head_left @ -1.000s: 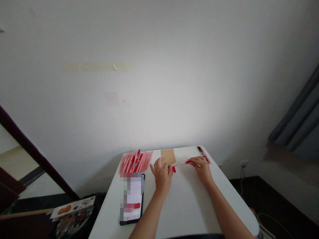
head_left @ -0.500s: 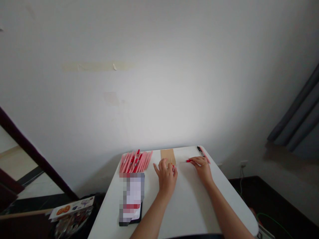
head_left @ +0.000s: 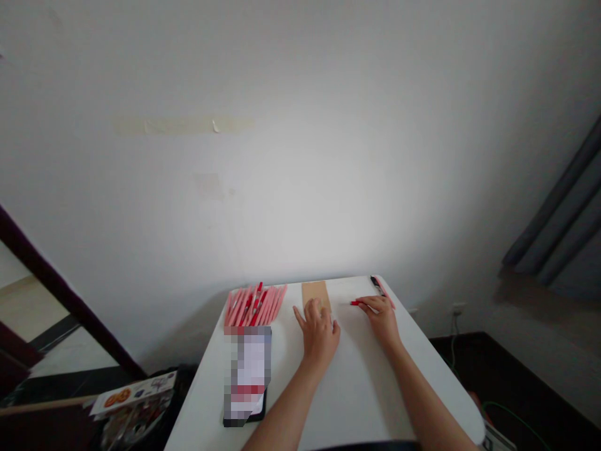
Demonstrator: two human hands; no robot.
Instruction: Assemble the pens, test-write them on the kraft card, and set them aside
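Note:
My left hand [head_left: 320, 335] is over the near end of a brown cardboard piece [head_left: 315, 293], its fingers spread and nothing visible in them. The underside of its fingertips is hidden. To the right, my right hand [head_left: 382, 321] pinches a slim red pen [head_left: 355, 303] whose short end sticks out leftward past the fingertips; the rest is covered by the hand. At the table's back left lies a pile of pink and red pens [head_left: 256, 307], side by side.
A phone [head_left: 257, 410], partly pixelated, lies on the white table [head_left: 361, 388] left of my forearm. Black and pink pens [head_left: 379, 285] lie at the back right corner. The wall [head_left: 310, 156] stands behind the table; a filled dark bin [head_left: 141, 419] is at lower left.
My left hand has shifted slightly right and its fingers have spread; the red bit seen at its fingertips no longer shows. My right hand stays nearly still with the red pen.

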